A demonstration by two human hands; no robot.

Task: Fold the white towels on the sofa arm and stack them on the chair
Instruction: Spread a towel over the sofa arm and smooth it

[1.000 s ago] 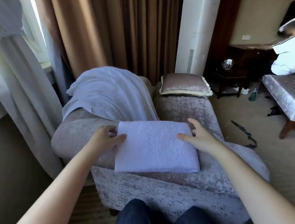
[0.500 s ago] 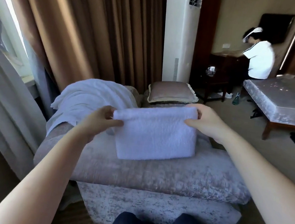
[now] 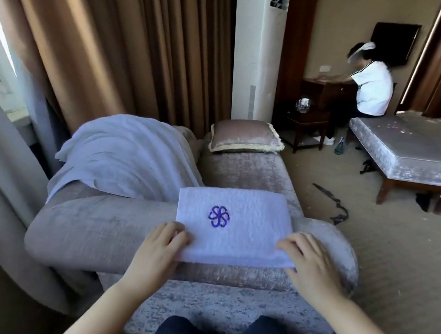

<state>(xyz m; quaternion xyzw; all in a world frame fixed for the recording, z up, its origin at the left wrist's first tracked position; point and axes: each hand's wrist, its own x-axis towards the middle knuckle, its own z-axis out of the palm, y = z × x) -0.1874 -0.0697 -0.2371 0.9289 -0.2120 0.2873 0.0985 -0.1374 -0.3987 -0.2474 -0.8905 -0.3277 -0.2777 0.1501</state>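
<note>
Evidently finishing fold: white monogrammed terry towel.
Pinched at near corners by left hand, right hand; next, lifting flat to chair.

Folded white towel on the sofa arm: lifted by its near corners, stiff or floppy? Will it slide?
Likely floppy: the folded towel is soft layered terry, so lifted by the left hand and right hand at its near edge, the far side would probably droop and unfold. Unlikely to slide: its nubby pile should grip the plush sofa arm.
</note>
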